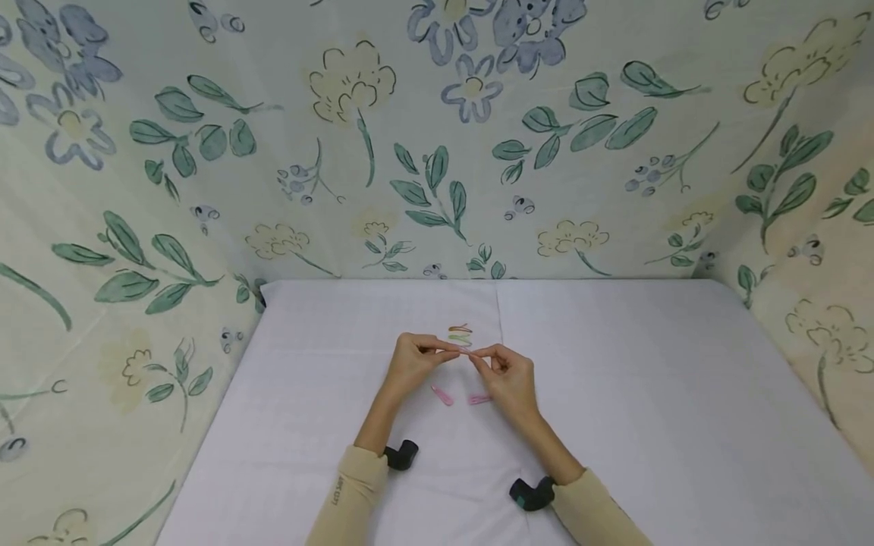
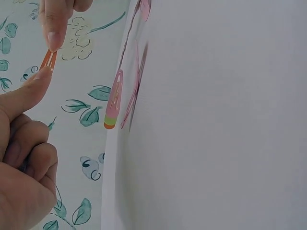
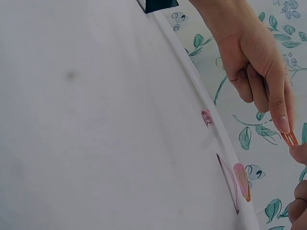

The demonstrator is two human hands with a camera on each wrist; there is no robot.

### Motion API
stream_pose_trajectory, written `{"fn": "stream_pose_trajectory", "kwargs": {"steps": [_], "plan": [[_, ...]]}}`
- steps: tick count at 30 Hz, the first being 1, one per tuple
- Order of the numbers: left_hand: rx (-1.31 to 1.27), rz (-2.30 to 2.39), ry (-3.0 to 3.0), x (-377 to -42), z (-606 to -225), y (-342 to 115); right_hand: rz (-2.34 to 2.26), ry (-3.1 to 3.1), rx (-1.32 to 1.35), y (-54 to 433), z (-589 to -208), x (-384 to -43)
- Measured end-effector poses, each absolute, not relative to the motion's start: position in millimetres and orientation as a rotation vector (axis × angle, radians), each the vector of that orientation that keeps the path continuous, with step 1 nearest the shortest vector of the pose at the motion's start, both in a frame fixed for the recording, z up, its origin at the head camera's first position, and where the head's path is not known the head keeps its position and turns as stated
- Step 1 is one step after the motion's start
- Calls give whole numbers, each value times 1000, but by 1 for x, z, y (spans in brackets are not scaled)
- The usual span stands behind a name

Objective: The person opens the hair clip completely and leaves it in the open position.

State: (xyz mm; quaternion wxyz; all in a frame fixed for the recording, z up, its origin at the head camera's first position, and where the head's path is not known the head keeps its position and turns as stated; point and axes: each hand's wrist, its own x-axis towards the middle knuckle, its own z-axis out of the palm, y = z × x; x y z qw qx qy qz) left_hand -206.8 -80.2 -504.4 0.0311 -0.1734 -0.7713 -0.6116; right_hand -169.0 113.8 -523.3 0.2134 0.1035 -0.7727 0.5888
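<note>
Between my two hands is an orange snap hair clip [image 2: 49, 59], held up above the table. My left hand [image 1: 413, 362] pinches one end of it between thumb and fingertip. At the other end my right hand [image 1: 508, 379] pinches it the same way; in the right wrist view the orange strips [image 3: 289, 139] show between the fingertips. Just beyond the hands an orange hair clip [image 1: 460, 328] and a green hair clip [image 1: 460, 338] lie in a row. Nearer me are a pink hair clip [image 1: 443, 396] and another pink clip [image 1: 479, 399], partly hidden by the right hand.
A white cloth covers the table [image 1: 649, 379], with a crease running near its middle. Flowered fabric [image 1: 382, 152] hangs behind it and at both sides. Black devices are worn at the left wrist [image 1: 401, 455] and right wrist [image 1: 532, 494].
</note>
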Motion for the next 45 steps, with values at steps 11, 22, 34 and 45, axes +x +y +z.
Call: {"fn": "stream_pose_trajectory", "kwargs": {"steps": [11, 22, 34, 45], "plan": [[-505, -1916, -2443, -210, -502, -84, 1684, -2252, 212, 115, -514, -166], [-436, -1872, -2578, -212, -503, -86, 1670, -2322, 229, 122, -529, -173], [-435, -1762, -2713, -213, -512, -84, 1620, -2396, 146, 125, -539, -171], [-500, -1596, -2872, -227, -508, -87, 1349, -2523, 235, 123, -541, -177]]}}
